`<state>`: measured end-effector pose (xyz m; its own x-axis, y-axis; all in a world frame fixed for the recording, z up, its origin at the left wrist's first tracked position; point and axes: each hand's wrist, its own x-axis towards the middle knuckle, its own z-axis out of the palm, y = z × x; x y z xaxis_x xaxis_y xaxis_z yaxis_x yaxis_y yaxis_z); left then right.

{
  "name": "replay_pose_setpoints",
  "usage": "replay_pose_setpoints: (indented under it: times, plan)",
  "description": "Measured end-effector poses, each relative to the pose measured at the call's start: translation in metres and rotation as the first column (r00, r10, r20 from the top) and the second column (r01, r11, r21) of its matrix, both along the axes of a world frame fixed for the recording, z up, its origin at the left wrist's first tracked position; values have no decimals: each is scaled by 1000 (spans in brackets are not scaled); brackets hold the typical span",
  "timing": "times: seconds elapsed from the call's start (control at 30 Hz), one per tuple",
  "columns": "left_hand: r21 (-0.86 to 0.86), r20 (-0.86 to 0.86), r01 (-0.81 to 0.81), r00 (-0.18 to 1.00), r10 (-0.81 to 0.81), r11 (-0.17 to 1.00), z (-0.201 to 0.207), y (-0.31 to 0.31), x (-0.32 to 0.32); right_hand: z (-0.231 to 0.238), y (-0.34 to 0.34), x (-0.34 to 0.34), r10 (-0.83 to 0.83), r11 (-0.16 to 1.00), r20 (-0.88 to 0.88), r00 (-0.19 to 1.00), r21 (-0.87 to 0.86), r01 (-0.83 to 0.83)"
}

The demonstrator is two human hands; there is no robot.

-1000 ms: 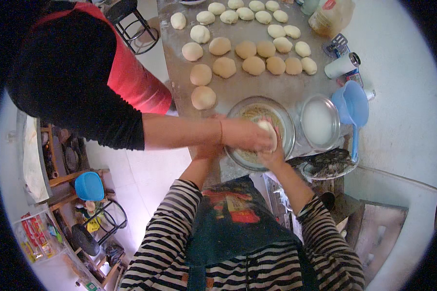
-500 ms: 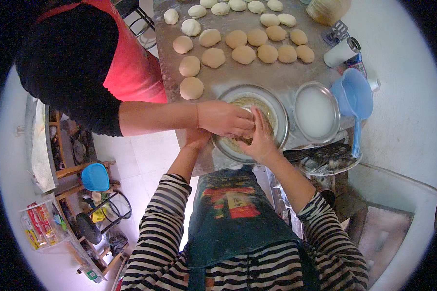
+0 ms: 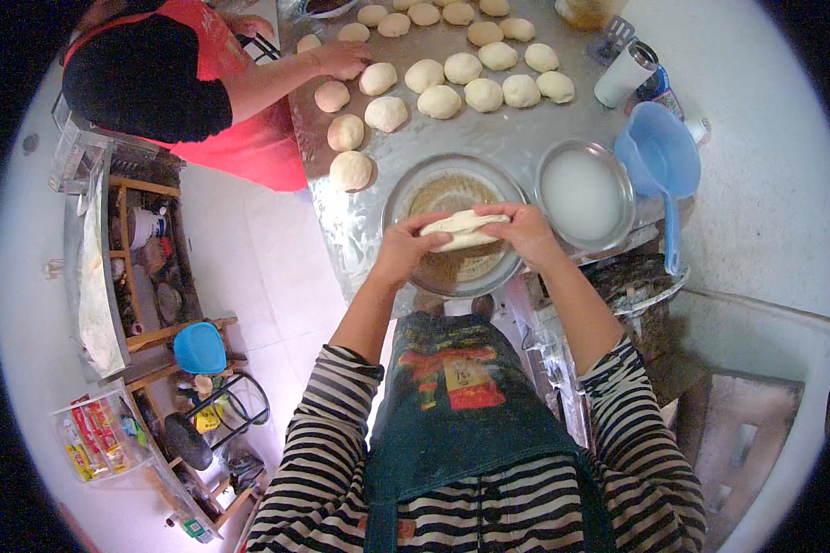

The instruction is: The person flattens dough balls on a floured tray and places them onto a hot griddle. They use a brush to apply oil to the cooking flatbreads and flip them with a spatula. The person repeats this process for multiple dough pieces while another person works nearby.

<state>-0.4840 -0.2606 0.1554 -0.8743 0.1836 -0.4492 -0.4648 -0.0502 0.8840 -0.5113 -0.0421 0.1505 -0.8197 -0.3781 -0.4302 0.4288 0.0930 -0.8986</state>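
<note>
A pale piece of dough (image 3: 461, 232) is stretched between my two hands above a round metal tray (image 3: 395, 195). My left hand (image 3: 404, 251) pinches its left end, with thumb and fingers closed on it. The right end is gripped by my right hand (image 3: 528, 236), thumb beneath and fingers on top. A layer of small tan grains (image 3: 444, 195) covers the tray's bottom; what they are I cannot make out. Right of the tray stands a round metal basin with whitish liquid (image 3: 586, 195).
Several rounded dough pieces (image 3: 440, 101) lie in rows on the metal table (image 3: 369, 230). At the far left a co-worker's hand (image 3: 343, 61) reaches among them. A blue dipper (image 3: 659, 152) and a white tumbler (image 3: 627, 74) stand at the right edge.
The co-worker's arm has withdrawn from over the tray to the far dough pieces. My hands have come apart slightly and now show the dough held between them. The view has shifted.
</note>
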Motion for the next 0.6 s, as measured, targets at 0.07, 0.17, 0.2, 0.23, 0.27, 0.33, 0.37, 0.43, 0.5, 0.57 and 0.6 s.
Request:
replay_pose_setpoints:
  times: [0.07,0.17,0.2,0.23,0.27,0.33,0.37,0.43,0.5,0.57,0.6]
  plan:
    - [-81,1,-88,996,88,993,-5,-4,5,1,5,1,-107,994,90,990,-13,109]
    - [-612,-412,-59,875,-255,788,-5,1,15,-1,3,8,110,957,-288,951,289,-24]
    - [-677,-415,-34,843,-343,735,-4,4,18,-4,-1,13,146,933,-430,891,358,20]
    - [-722,-450,-111,825,-341,683,-2,8,21,-6,-6,18,206,906,-552,808,419,55]
    - [-760,-471,-178,814,-341,625,0,14,24,-9,-11,23,247,876,-656,713,466,124]
    - [-781,-500,-230,787,-360,581,0,28,29,-15,-25,33,469,714,-647,601,679,173]
    - [-826,-427,-157,801,-420,541,-3,39,28,-18,-31,36,553,646,-664,503,723,244]
    - [-876,-364,-84,759,-539,474,-11,49,29,-22,-36,41,587,617,-610,532,763,194]
    - [-908,-340,-98,740,-581,407,-16,48,29,-23,-34,40,600,601,-599,531,775,194]
    - [-947,-223,-9,739,-636,322,-18,38,26,-21,-29,35,682,511,-493,540,849,131]
    - [-943,-223,6,730,-646,332,-18,33,25,-19,-27,33,711,481,-473,520,867,131]
